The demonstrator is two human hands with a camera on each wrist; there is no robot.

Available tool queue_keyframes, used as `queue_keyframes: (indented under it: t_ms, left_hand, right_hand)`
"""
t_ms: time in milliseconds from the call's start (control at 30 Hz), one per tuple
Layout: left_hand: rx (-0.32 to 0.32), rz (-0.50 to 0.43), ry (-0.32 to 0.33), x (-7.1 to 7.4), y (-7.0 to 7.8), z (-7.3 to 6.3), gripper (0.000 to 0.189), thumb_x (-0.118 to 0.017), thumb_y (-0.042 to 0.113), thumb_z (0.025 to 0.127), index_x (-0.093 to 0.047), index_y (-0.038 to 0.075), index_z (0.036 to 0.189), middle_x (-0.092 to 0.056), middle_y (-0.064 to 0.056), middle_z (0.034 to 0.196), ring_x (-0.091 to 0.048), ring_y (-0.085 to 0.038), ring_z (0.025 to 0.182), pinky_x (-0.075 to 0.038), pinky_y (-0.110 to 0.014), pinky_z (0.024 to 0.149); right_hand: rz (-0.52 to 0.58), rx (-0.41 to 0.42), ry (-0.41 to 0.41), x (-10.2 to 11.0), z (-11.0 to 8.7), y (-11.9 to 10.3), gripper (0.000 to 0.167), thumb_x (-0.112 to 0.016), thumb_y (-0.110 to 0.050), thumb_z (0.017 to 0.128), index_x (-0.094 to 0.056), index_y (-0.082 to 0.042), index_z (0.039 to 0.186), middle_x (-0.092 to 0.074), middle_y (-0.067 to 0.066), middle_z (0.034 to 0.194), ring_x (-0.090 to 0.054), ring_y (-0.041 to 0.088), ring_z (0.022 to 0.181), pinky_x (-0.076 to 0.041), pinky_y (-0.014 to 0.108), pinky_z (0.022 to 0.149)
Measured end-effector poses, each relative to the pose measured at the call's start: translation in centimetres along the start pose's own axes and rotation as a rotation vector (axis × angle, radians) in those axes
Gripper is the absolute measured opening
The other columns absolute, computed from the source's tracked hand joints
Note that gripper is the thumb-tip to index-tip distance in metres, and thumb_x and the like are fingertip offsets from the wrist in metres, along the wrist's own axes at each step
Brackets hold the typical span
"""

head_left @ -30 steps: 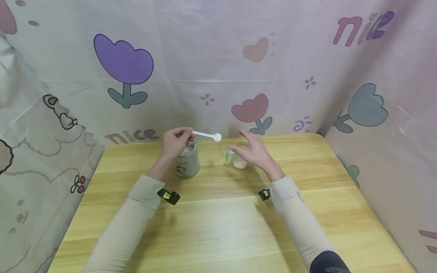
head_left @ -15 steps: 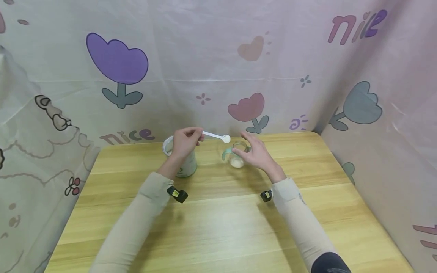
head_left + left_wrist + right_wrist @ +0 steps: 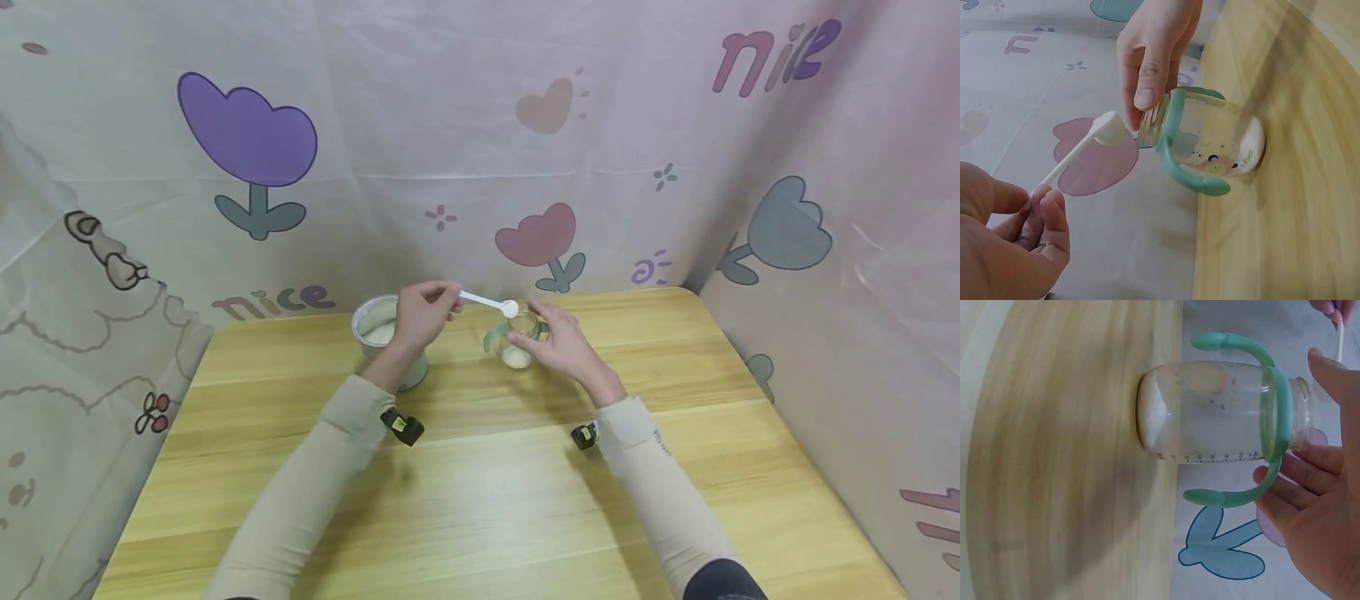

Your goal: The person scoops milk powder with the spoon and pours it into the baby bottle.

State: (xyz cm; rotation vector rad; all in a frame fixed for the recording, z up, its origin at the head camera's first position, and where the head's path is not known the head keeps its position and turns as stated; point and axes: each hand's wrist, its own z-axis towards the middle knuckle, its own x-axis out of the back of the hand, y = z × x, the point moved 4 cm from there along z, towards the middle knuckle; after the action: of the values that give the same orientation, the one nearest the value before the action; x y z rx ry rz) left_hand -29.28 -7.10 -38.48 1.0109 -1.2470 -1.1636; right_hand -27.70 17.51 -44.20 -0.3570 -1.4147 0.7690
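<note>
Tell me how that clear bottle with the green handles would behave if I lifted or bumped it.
The clear bottle would probably lift easily, since only a shallow layer of white powder shows inside. A sideways bump could tip it, as it stands taller than wide. Its green handles look stiff, keeping a smooth curve.

Diffuse light is brightening the tabletop [image 3: 480,525], a pale glare spreading near its centre; soft shadows are falling inward from both sleeves [image 3: 300,492]; the wrist views are looking dimmer, with wood grain [image 3: 1029,462] bowing.
</note>
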Motion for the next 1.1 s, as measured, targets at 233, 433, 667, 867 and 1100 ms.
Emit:
queue_keyframes:
  t_ms: [233, 433, 667, 867, 1100]
  left_hand:
    - [0.005, -0.035, -0.010, -1.1, -0.4, 0.2, 0.027, -0.068, 0.014, 0.104, -0.074, -0.008, 0.117, -0.077, -0.025, 0.103, -0.069, -0.008, 0.077, -0.060, -0.018, 0.072]
    - [0.004, -0.074, -0.017, -2.0, -0.7, 0.2, 0.025, -0.067, 0.008, 0.103, -0.073, -0.011, 0.118, -0.075, -0.030, 0.107, -0.068, -0.006, 0.076, -0.060, -0.016, 0.073]
    - [0.009, -0.042, -0.028, -2.6, -0.8, -0.1, 0.025, -0.066, 0.008, 0.103, -0.072, -0.011, 0.120, -0.073, -0.033, 0.113, -0.069, -0.007, 0.078, -0.061, -0.018, 0.077]
    - [0.027, -0.015, -0.027, -2.7, -1.2, -0.2, 0.025, -0.067, 0.011, 0.104, -0.074, -0.006, 0.120, -0.074, -0.030, 0.114, -0.070, -0.008, 0.082, -0.062, -0.021, 0.081]
    - [0.023, -0.005, -0.041, -2.7, -1.4, -0.4, 0.025, -0.067, 0.013, 0.103, -0.074, -0.005, 0.120, -0.077, -0.023, 0.111, -0.075, -0.018, 0.090, -0.062, -0.022, 0.083]
  right_hand:
    - [-0.016, 0.004, -0.003, -0.2, -0.2, 0.5, 0.083, -0.075, -0.051, 0.095, -0.046, -0.006, 0.157, -0.052, 0.020, 0.158, -0.047, 0.042, 0.148, -0.034, 0.062, 0.123]
    - [-0.020, -0.010, -0.003, -0.4, -0.2, 0.7, 0.081, -0.076, -0.050, 0.095, -0.047, -0.007, 0.157, -0.052, 0.020, 0.158, -0.047, 0.042, 0.148, -0.036, 0.061, 0.123]
    - [-0.019, -0.013, 0.004, -0.6, -0.2, 1.0, 0.080, -0.077, -0.048, 0.094, -0.048, -0.006, 0.156, -0.053, 0.022, 0.156, -0.050, 0.043, 0.145, -0.039, 0.061, 0.121]
    - [-0.019, -0.020, 0.002, -0.7, -0.2, 1.2, 0.082, -0.077, -0.050, 0.094, -0.047, -0.006, 0.156, -0.051, 0.022, 0.158, -0.047, 0.044, 0.147, -0.037, 0.061, 0.122]
    - [-0.021, -0.030, -0.005, -0.8, -0.1, 1.4, 0.082, -0.076, -0.051, 0.095, -0.046, -0.007, 0.157, -0.050, 0.022, 0.159, -0.047, 0.044, 0.147, -0.038, 0.061, 0.122]
